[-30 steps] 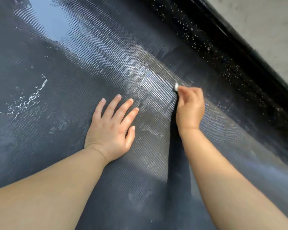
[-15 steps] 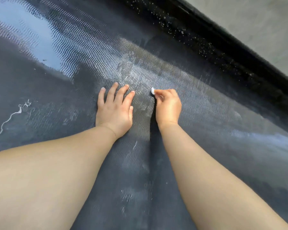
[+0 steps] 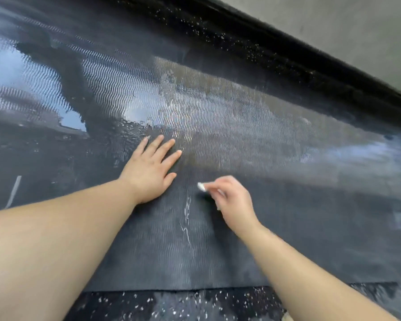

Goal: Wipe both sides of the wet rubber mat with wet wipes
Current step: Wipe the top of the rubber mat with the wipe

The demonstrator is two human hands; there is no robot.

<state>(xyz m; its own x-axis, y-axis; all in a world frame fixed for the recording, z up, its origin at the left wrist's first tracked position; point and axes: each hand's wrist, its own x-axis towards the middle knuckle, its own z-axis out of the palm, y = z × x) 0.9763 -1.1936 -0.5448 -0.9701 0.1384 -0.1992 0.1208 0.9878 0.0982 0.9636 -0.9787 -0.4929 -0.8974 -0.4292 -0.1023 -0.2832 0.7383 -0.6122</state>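
Note:
A large black rubber mat point(image 3: 287, 205) with a fine wavy ribbed texture fills most of the view, glistening wet across its upper half. My left hand point(image 3: 151, 172) lies flat on it with fingers spread and straight. To its right my right hand point(image 3: 232, 200) grips a small bunched white wet wipe point(image 3: 201, 186), whose tip sticks out past my fingers and sits against the mat. A thin white streak of residue point(image 3: 186, 218) runs down the mat between my two hands.
The mat's near edge point(image 3: 195, 288) lies over dark speckled flooring point(image 3: 183, 306). A pool of water point(image 3: 74, 122) sits at the upper left. A black speckled border point(image 3: 276, 49) and a grey wall point(image 3: 357, 31) run along the top right.
My right hand has drawn the wipe back toward me and to the right, away from my left hand. The view has pulled back, so the mat's near edge now shows.

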